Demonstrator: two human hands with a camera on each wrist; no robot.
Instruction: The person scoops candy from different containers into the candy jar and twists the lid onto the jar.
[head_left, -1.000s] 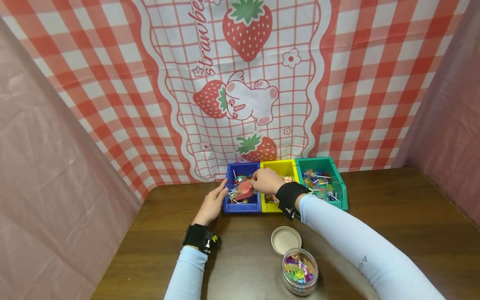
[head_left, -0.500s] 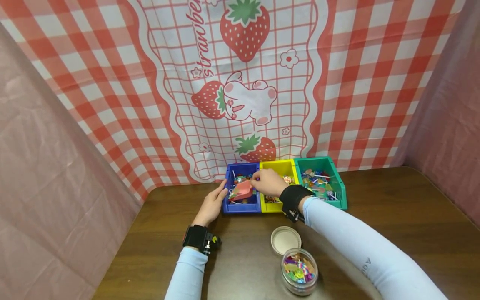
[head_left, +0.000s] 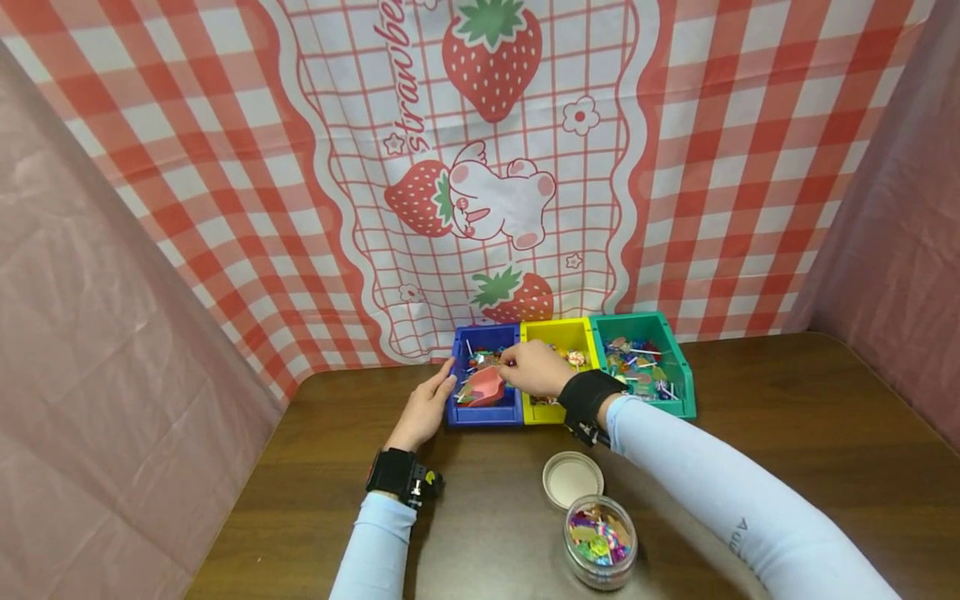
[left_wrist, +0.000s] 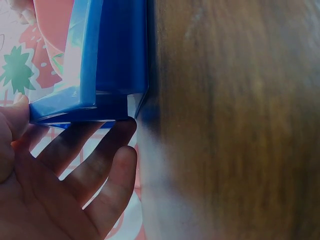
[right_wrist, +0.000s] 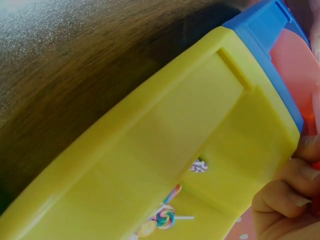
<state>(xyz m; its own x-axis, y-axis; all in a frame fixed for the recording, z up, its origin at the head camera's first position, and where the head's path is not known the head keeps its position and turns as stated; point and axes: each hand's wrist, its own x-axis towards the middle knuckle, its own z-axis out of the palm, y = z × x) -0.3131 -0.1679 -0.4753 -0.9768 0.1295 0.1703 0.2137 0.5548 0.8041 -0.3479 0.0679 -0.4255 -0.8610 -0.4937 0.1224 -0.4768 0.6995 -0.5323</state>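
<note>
With curled fingers my right hand (head_left: 536,367) grips a pink scoop (head_left: 486,386) by its handle, inside the blue bin (head_left: 483,417). Some candy shows at the scoop's mouth. My left hand (head_left: 422,412) lies along the blue bin's left side. In the left wrist view, its fingers (left_wrist: 95,165) extend against the bin's outer wall and the thumb touches the rim. Lollipops and small candies lie in the blue bin. In the right wrist view, curled fingers (right_wrist: 287,195) sit above the yellow bin's edge; the scoop's handle is mostly hidden.
The yellow bin (head_left: 542,416) and the green bin (head_left: 687,392), both with candies, join the blue one on its right. Nearer on the wooden table (head_left: 480,517) stand an uncovered jar of wrapped candies (head_left: 600,542) and a round lid (head_left: 573,480). A checked strawberry cloth (head_left: 495,192) hangs behind.
The scoop has shifted slightly left and towards the front of the blue bin, with the right hand gripping it throughout. My left hand stays at the bin's side.
</note>
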